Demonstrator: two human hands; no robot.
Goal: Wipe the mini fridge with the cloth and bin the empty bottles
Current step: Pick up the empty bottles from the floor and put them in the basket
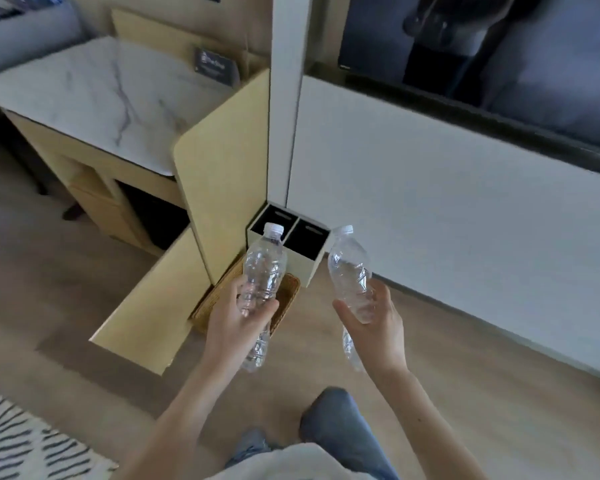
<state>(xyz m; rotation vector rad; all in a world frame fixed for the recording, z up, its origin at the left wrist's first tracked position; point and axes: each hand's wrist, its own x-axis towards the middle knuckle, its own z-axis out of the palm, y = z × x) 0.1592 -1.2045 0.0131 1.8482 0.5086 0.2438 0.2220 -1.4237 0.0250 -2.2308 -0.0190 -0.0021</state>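
Observation:
My left hand (238, 318) grips a clear empty plastic bottle (264, 268) with a white cap, held upright over a wicker tray. A second bottle pokes out below that same hand. My right hand (373, 325) holds another clear empty bottle (349, 268), also capped, and a further bottle shows beneath its palm. Just beyond both caps stands a white two-compartment bin (312, 265) with black liners, on the floor against the wall. The dark mini fridge opening (156, 216) sits under the marble-topped desk, its cabinet door (153, 306) swung open. No cloth is in view.
A wicker tray (288, 289) lies on the wooden floor beside the bin. The marble desk top (94, 98) carries a small dark card. A white wall panel runs along the right under a dark screen. A striped rug (18, 441) lies at the lower left. My knee is at the bottom.

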